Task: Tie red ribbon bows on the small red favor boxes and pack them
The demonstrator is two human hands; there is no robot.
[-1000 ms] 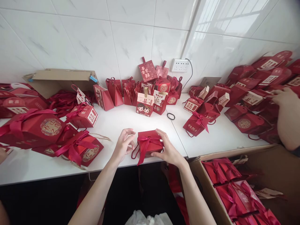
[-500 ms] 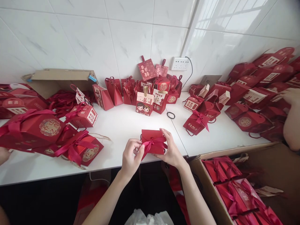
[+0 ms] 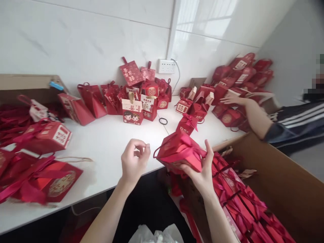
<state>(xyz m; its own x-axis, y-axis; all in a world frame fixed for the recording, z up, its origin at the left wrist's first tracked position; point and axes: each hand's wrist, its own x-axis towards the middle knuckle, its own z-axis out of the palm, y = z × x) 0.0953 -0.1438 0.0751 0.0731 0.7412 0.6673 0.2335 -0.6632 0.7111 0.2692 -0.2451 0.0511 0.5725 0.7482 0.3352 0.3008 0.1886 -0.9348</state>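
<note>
the right hand [image 3: 199, 175] grips a ribboned red gift box [image 3: 178, 153] from below over the cardboard carton [image 3: 278, 175], best lowered level into its rows; the left hand [image 3: 134, 162] hovers loosely curled, empty.

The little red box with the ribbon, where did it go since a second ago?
The red box left the white table: the right hand lifted it and carried it right, over the cardboard carton of boxes. The left hand let go of the ribbon and now hangs free, fingers curled. The camera also turned right. The other boxes on the table stayed put.
</note>
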